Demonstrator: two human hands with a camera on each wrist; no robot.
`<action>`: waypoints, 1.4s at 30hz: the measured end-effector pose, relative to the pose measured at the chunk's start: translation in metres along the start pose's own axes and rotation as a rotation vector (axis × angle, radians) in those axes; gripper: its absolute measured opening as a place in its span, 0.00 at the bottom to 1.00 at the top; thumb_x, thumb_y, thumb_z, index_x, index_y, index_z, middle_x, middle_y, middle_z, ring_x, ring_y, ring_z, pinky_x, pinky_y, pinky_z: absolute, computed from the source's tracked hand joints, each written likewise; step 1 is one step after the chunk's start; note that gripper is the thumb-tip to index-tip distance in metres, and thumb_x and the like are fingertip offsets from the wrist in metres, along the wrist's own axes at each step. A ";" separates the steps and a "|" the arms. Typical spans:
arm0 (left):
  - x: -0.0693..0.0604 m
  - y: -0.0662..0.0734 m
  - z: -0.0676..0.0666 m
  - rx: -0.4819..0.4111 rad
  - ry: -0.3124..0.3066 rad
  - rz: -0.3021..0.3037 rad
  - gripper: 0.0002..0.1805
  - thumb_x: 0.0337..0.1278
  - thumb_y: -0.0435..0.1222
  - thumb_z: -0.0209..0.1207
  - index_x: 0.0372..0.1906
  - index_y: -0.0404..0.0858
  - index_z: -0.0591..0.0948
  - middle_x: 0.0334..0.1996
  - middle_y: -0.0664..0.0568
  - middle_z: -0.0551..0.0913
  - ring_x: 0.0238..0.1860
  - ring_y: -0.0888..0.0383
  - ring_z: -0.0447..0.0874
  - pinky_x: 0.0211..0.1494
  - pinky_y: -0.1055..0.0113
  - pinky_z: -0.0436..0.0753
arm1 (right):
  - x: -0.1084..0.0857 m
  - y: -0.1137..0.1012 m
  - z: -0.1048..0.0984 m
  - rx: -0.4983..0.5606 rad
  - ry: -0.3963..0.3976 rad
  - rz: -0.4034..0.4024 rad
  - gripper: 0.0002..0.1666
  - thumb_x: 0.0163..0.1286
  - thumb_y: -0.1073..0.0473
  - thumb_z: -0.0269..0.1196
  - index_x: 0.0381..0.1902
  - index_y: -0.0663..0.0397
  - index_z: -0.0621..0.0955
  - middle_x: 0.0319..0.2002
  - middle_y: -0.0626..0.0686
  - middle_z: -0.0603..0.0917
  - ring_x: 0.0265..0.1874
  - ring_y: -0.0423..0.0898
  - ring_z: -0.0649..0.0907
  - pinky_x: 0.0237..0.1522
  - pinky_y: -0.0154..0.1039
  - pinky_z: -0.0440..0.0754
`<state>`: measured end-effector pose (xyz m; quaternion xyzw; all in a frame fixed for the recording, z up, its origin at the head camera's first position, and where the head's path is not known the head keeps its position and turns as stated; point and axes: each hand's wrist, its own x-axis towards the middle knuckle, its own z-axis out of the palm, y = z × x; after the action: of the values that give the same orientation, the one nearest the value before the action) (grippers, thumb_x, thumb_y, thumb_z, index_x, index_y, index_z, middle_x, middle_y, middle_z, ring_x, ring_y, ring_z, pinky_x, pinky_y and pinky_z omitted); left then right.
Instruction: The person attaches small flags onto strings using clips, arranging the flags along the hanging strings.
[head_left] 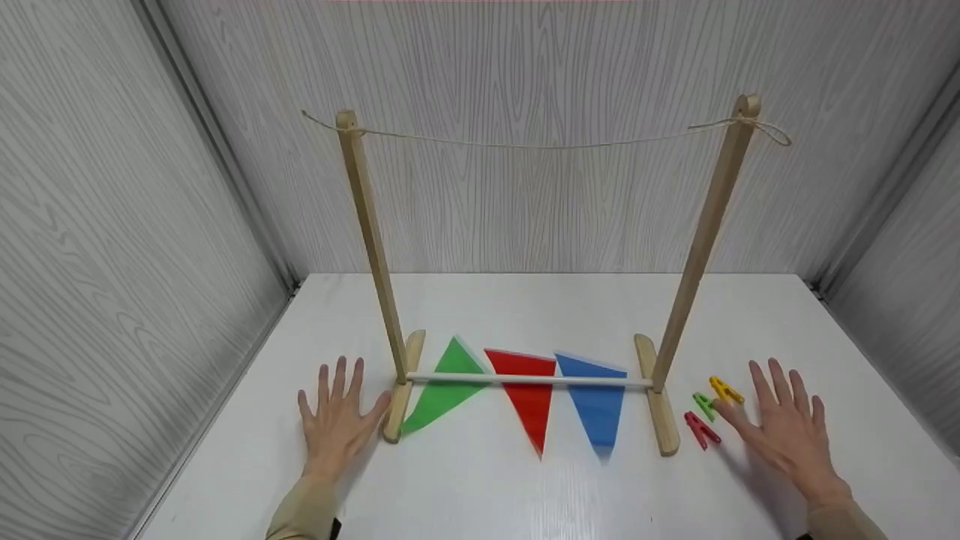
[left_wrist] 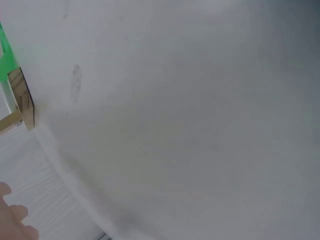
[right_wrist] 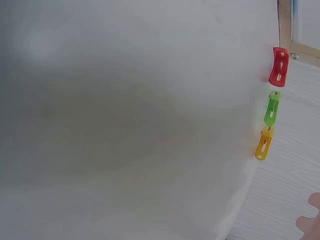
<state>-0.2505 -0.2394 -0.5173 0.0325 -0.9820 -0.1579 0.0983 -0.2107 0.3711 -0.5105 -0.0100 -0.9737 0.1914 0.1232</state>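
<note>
My left hand (head_left: 335, 424) has its fingers spread, beside the left foot of a wooden frame (head_left: 367, 225); it holds nothing. On the right, my right hand (head_left: 789, 435) is likewise spread, its thumb close to three clothespins: yellow (head_left: 726, 389), green (head_left: 704, 406) and red (head_left: 701, 430). I cannot tell whether the thumb touches one. A string (head_left: 525, 145) sags slightly between the tops of the two posts. Under the frame's white crossbar (head_left: 450, 377) lie three triangular flags: green (head_left: 454, 397), red (head_left: 531, 401) and blue (head_left: 598, 405). In the right wrist view the red clothespin (right_wrist: 279, 67) is nearest the frame.
The white table (head_left: 495, 495) is enclosed by wood-grain panels at the left, back (head_left: 525, 210) and right. Two upright posts rise high above the table, and the right one (head_left: 705, 247) carries a looped knot. The frame's feet (head_left: 660, 420) extend forward.
</note>
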 end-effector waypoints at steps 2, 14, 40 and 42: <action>-0.001 0.003 0.001 -0.003 0.023 0.012 0.45 0.66 0.64 0.50 0.78 0.41 0.60 0.80 0.40 0.54 0.81 0.36 0.44 0.78 0.29 0.39 | 0.003 -0.002 -0.001 0.017 -0.020 0.009 0.57 0.70 0.30 0.56 0.80 0.58 0.49 0.78 0.72 0.49 0.76 0.75 0.46 0.66 0.82 0.44; -0.003 0.026 0.011 0.008 0.365 0.175 0.28 0.59 0.56 0.61 0.50 0.36 0.86 0.49 0.41 0.89 0.56 0.41 0.84 0.64 0.45 0.78 | 0.011 -0.016 -0.004 0.095 -0.112 0.034 0.55 0.73 0.31 0.52 0.79 0.66 0.50 0.76 0.77 0.48 0.74 0.79 0.48 0.68 0.80 0.44; -0.006 0.133 0.042 -0.108 0.307 0.427 0.17 0.61 0.49 0.63 0.43 0.41 0.88 0.41 0.51 0.89 0.45 0.52 0.85 0.47 0.56 0.88 | 0.010 -0.071 0.015 0.280 -0.141 0.015 0.40 0.75 0.37 0.56 0.70 0.62 0.70 0.67 0.71 0.71 0.65 0.70 0.70 0.62 0.70 0.70; -0.007 0.143 0.045 -0.105 0.273 0.426 0.17 0.63 0.50 0.62 0.44 0.42 0.88 0.42 0.51 0.88 0.46 0.52 0.84 0.49 0.56 0.88 | 0.011 -0.075 0.017 0.288 -0.146 0.011 0.39 0.75 0.37 0.56 0.68 0.62 0.71 0.66 0.70 0.73 0.63 0.68 0.73 0.61 0.68 0.72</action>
<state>-0.2580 -0.0894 -0.5149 -0.1591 -0.9348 -0.1785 0.2625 -0.2229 0.2960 -0.4948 0.0162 -0.9425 0.3299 0.0512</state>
